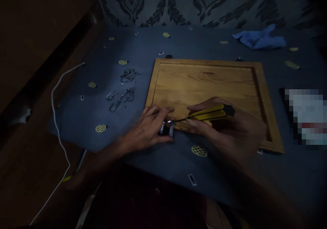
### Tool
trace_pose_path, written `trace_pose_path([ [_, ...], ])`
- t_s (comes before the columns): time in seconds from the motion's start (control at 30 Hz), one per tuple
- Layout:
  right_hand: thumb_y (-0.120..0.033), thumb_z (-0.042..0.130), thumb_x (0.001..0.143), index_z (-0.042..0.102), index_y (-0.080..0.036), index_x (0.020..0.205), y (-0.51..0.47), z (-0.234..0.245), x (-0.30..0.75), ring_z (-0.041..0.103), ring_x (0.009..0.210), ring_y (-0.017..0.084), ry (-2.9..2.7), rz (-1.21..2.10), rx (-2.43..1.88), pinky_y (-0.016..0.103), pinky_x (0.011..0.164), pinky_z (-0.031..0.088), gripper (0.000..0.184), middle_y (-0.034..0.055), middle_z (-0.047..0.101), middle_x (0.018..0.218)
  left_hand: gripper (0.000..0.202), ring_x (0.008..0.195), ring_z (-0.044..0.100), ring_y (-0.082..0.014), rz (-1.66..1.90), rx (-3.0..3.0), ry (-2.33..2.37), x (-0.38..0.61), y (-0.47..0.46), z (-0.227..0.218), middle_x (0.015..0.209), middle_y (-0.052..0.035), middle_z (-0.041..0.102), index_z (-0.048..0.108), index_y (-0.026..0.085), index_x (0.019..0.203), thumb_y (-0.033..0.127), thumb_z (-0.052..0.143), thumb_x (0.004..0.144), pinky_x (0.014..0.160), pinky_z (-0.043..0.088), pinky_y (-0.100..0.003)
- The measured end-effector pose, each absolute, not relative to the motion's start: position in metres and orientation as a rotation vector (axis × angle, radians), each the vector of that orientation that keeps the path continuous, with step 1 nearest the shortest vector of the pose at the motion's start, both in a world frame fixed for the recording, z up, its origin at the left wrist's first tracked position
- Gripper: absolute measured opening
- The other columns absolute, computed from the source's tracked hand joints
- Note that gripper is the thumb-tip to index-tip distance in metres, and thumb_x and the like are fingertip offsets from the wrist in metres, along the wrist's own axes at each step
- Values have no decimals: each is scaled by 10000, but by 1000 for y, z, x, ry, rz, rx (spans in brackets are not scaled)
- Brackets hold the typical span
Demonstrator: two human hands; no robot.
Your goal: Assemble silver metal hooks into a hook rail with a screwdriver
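Note:
My right hand [224,133] is closed around a screwdriver [212,113] with a yellow and black handle, its thumb and fingers near the shaft. The shaft points left to the near edge of a framed wooden board [204,82], which lies flat on the table. At that edge is a small shiny metal fitting [171,131] that looks U-shaped. My left hand [150,125] grips it between thumb and fingers, with some fingers resting on the board. The screwdriver tip is at the fitting; the dim light hides whether a screw is there.
Several metal latch parts [127,94] and small screws [134,70] lie left of the board. A blue cloth or glove [260,38] is at the back right. A blurred-out object [306,116] lies at the right. A white cable [60,133] runs along the left side.

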State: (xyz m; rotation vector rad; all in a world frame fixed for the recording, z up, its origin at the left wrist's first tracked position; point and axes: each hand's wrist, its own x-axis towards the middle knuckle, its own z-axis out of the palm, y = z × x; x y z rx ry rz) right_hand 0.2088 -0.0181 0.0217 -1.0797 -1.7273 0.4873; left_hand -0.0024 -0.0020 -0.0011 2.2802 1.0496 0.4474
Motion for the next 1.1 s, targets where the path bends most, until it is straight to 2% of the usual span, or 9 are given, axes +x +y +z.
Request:
trace_pose_path([
  [0.1, -249, 784, 884, 727, -312, 953, -17, 25, 212, 707, 773, 195, -1793, 505, -1059, 361, 601, 567, 109, -16, 746, 920, 783, 1239, 584, -322, 461, 2285, 1043, -2, -2, -3, 1221, -104, 672, 412, 173, 1436, 459, 833, 841, 1076, 471, -521],
  [0.3, -228, 777, 886, 674, -304, 918, -18, 27, 211, 684, 689, 193, -1876, 325, -1106, 369, 574, 526, 132, -18, 724, 838, 771, 1252, 588, -322, 468, 2293, 1051, -3, -2, -6, 1255, -98, 663, 408, 212, 1448, 420, 839, 845, 1080, 467, -512],
  [0.47, -306, 798, 873, 658, -301, 861, -16, 21, 209, 677, 654, 194, -1776, 346, -1146, 361, 544, 517, 140, -24, 711, 783, 790, 1247, 589, -323, 467, 2305, 1042, -3, -2, -5, 1222, -102, 671, 411, 190, 1437, 442, 849, 831, 1081, 470, -517],
  [0.57, -317, 795, 873, 703, -322, 933, -16, 23, 211, 724, 721, 196, -1725, 521, -1158, 345, 604, 586, 110, -41, 753, 850, 792, 1249, 589, -323, 473, 2299, 1036, -3, -1, -5, 1216, -91, 675, 408, 217, 1430, 469, 850, 823, 1080, 473, -524],
  [0.7, -293, 762, 892, 741, -326, 970, -19, 27, 212, 757, 833, 205, -1720, 681, -1160, 346, 696, 628, 87, -37, 788, 1033, 770, 1240, 590, -315, 512, 2317, 1013, -3, -1, -7, 1224, -114, 671, 417, 171, 1416, 447, 841, 835, 1075, 476, -506],
  [0.77, -329, 777, 883, 739, -305, 909, -20, 23, 210, 744, 775, 205, -1703, 605, -1217, 350, 662, 610, 52, -27, 784, 925, 762, 1252, 586, -319, 518, 2315, 1011, -3, -1, -8, 1242, -116, 667, 419, 182, 1420, 454, 833, 841, 1078, 470, -511],
  [0.87, -363, 850, 806, 717, -274, 839, -20, 13, 205, 698, 645, 195, -1552, 468, -1241, 345, 582, 576, 163, -27, 727, 738, 780, 1250, 584, -319, 504, 2302, 1021, -4, -1, -8, 1241, -97, 676, 399, 221, 1442, 467, 831, 840, 1079, 460, -525],
  [0.97, -346, 864, 779, 672, -266, 759, -19, 6, 202, 685, 625, 190, -1377, 430, -1155, 333, 539, 561, 210, -20, 709, 737, 774, 1239, 580, -309, 490, 2292, 1002, -4, -1, -7, 1233, -90, 699, 387, 211, 1449, 466, 817, 857, 1086, 448, -526],
  [1.1, -329, 803, 846, 644, -280, 727, -19, 10, 205, 653, 628, 190, -1421, 345, -1243, 346, 550, 533, 204, -7, 683, 727, 766, 1247, 578, -309, 465, 2284, 1024, -3, -1, -4, 1232, -87, 701, 407, 211, 1429, 475, 828, 846, 1088, 447, -515],
])
